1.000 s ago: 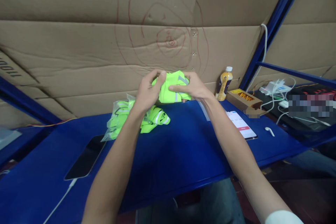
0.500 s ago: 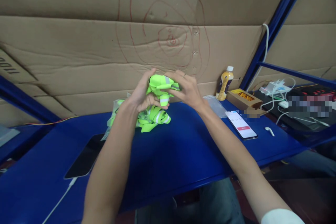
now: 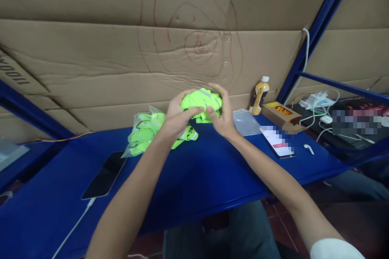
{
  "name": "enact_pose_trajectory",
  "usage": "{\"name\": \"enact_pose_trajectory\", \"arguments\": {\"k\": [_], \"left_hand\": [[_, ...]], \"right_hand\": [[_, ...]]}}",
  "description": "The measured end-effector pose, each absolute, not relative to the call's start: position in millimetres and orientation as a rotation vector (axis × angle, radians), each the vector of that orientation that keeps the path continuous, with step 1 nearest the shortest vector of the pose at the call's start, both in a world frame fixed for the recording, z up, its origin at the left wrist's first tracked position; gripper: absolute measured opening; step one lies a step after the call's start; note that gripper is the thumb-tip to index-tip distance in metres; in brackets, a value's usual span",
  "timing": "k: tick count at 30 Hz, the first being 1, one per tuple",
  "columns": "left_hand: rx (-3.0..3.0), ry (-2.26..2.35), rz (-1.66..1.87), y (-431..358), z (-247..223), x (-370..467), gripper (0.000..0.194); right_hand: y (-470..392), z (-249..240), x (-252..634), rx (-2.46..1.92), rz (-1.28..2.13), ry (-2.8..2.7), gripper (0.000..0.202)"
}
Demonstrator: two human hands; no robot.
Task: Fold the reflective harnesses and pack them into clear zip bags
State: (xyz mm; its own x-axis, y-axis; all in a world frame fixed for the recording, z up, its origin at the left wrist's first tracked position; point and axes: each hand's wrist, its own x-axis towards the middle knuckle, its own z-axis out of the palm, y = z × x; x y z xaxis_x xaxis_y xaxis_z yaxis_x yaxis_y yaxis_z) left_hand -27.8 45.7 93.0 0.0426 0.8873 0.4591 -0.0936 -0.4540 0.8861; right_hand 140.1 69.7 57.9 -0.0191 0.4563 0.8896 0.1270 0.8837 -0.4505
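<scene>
Snugly, a green bundle [image 3: 202, 99] sits between two thumbs

In the head view, the left hand [image 3: 178, 115] and the right hand [image 3: 224, 119] both grip the green bundle, one from each side. The thumbs press on the near side, and their tips almost meet in the middle. The other fingers curl around the back and the top, so some of them are hidden. Neither hand is nearer, because both touch the cloth.

The bundle is bright, with shiny gray stripes. It seems to be up off the blue counter [image 3: 200, 178], close to the cardboard wall [image 3: 91, 56]. It looks a bit longer from side to side, so its long way runs from one palm to the other. The hands cover its ends, so I cannot tell its full shape.

More green straps [image 3: 190, 133] lie on the counter, just below the left hand and partly behind it. Next to them is a clear bag [image 3: 142, 131] with green stuff inside. The left hand is the nearer one to these. A flat clear sleeve [image 3: 246, 122] lies on the other side, just beyond the right hand, and the right hand is nearer to that. Past the sleeve are a lit phone [image 3: 276, 141] and a yellow bottle [image 3: 260, 96] standing up.
</scene>
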Motion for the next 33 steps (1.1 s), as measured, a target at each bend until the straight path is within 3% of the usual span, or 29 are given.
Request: {"name": "enact_pose_trajectory", "arguments": {"k": [4,8,15,20,33], "left_hand": [[2.023,0.929,1.47,29,61,-29,0.07],[2.279,0.936,1.335,17,28,-32,0.062],[1.877,1.099,1.692,2,-8,-5,0.033],[1.335,0.919,1.616,1,-9,8,0.034],[1.541,0.775,1.62,15,-25,-2,0.045]], "right_hand": [[64,36,148,-0.611,0.924,-1.34,0.064],[51,8,150,-0.73,1.386,-1.212,0.062],[32,-25,126,-0.707,1.213,-1.045,0.044],[29,-24,125,-0.726,1.088,-1.065,0.046],[35,-27,139,-0.574,1.765,-0.867,0.061]]}}
